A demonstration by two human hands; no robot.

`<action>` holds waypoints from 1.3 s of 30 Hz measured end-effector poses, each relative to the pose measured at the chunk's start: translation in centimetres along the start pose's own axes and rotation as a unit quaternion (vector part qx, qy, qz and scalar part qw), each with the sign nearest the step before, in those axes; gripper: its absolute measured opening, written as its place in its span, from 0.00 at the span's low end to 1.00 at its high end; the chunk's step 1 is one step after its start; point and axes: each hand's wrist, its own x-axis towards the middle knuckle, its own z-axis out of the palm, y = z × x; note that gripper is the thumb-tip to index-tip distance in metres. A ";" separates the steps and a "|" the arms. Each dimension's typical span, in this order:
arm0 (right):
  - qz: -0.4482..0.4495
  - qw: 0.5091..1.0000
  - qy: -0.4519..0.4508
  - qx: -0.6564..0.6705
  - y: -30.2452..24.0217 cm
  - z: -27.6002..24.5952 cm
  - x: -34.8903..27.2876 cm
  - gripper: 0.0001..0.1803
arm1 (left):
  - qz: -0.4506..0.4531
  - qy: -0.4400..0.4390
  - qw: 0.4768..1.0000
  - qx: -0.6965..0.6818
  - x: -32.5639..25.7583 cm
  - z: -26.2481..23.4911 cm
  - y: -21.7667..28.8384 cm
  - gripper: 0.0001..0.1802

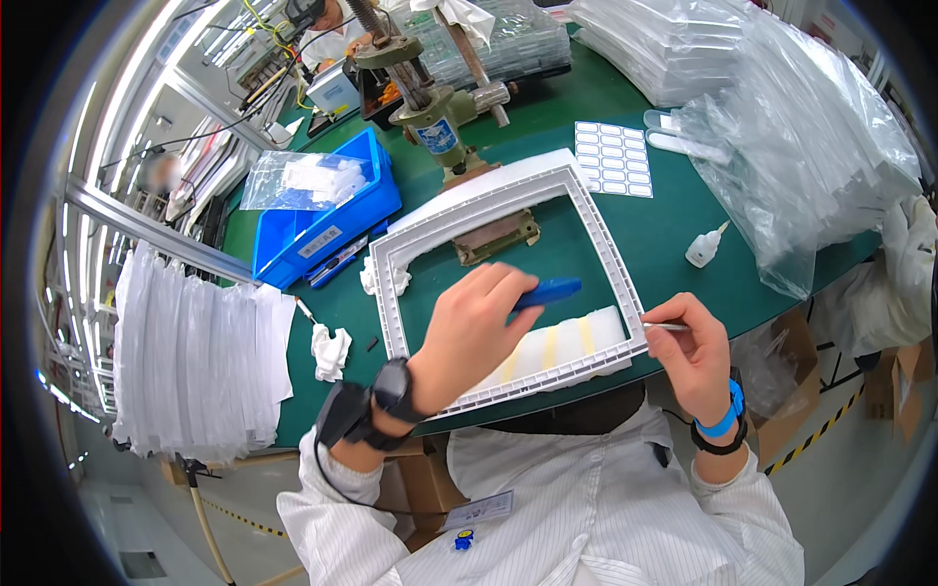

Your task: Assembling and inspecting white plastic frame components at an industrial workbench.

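A white rectangular plastic frame (pixel 385 311) with a ribbed rim lies on the green table, its upper edge by the base of a hand press (pixel 440 122). Over the frame's opening, my left hand (pixel 476 327) is closed round a blue, handle-like object (pixel 553 293); its exact kind is not plain. At the frame's lower right corner, my right hand (pixel 696 356) pinches a thin, pale stick-like tool (pixel 666 325) whose tip meets or nearly meets the rim. White foam with yellow strips (pixel 562 344) shows under the frame's near side.
A blue bin (pixel 376 181) with bagged white parts stands left, pens beside it. Crumpled tissue (pixel 330 352) and stacked white sheets (pixel 195 352) are nearer. Rightward are a label sheet (pixel 614 159), a small dropper bottle (pixel 703 247) and plastic-wrapped stacks (pixel 801 146). Another person (pixel 327 39) sits beyond.
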 end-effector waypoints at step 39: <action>-0.085 0.991 -0.106 -0.014 -0.3 4.5 -2.8 0.09 | -0.061 0.117 0.975 -0.179 -6.3 0.8 8.6 0.19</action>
